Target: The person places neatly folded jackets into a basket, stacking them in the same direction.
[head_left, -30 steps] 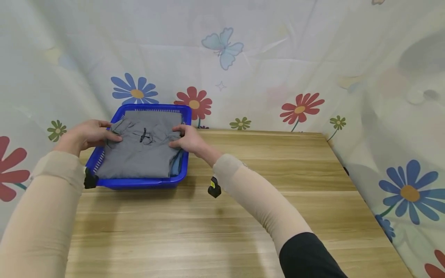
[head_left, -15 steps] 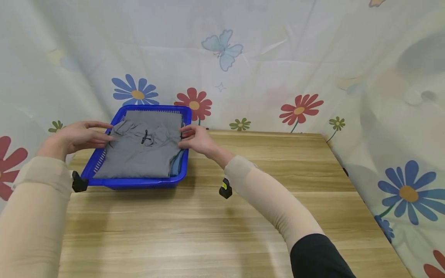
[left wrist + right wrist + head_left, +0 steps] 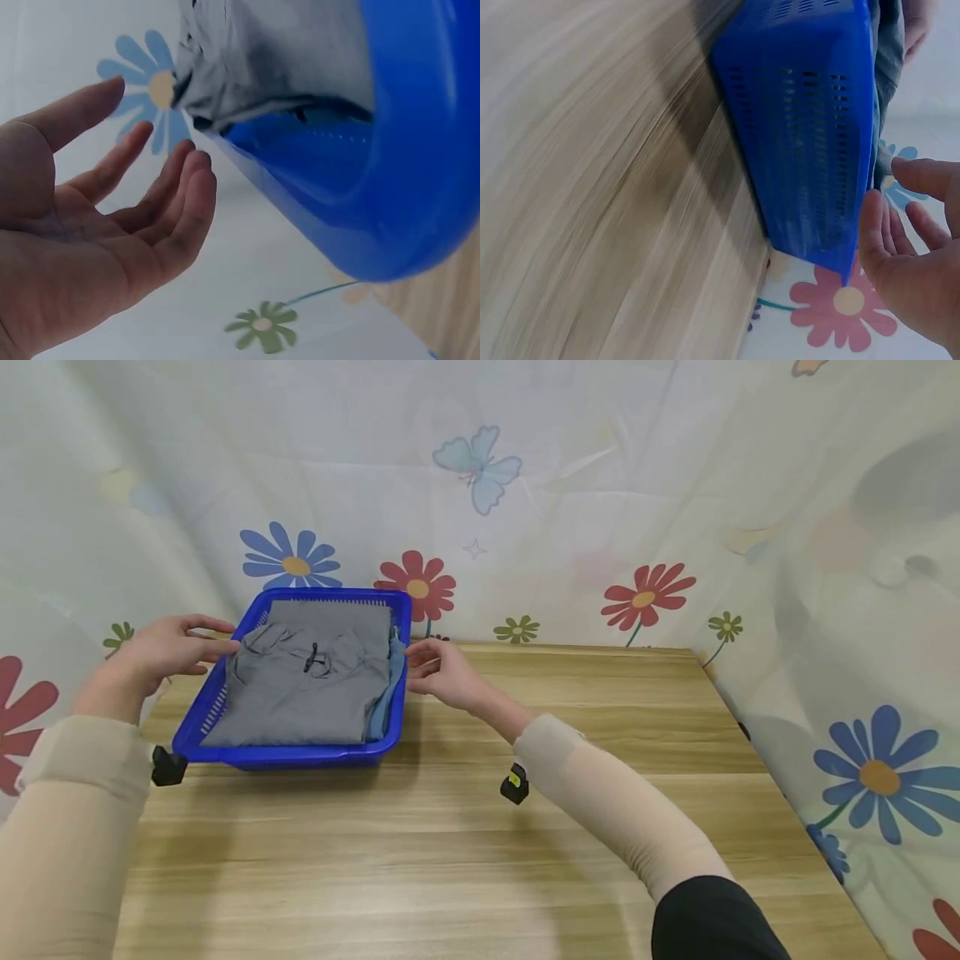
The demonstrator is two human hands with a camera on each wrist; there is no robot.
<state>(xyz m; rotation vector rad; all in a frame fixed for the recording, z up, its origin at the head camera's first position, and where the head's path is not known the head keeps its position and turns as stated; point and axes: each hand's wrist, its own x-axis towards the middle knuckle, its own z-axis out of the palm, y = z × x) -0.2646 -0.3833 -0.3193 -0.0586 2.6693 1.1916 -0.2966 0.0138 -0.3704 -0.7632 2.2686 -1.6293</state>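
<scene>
A blue plastic basket (image 3: 292, 755) with slotted sides stands on the table. In it lies a folded grey garment (image 3: 296, 706) with a small black drawstring bow. Lighter blue folded cloth (image 3: 381, 710) shows beneath it along the right side. Just off the basket's left rim is my left hand (image 3: 161, 656); the left wrist view shows its fingers (image 3: 191, 217) loosely bent and holding nothing. My right hand (image 3: 453, 677) is at the right rim, fingers relaxed, with nothing in its grasp. Whether its fingertips touch the rim I cannot tell.
The wooden table (image 3: 465, 860) reaches forward and to the right of the basket. Behind it and at the sides hangs a white curtain (image 3: 570, 518) printed with flowers and a butterfly. A small black device (image 3: 515, 783) sits by my right wrist, another (image 3: 168, 766) by my left.
Both hands have come off the grey garment and drawn apart, the left one leftward and the right one rightward past the rim. The garment stays in the basket.
</scene>
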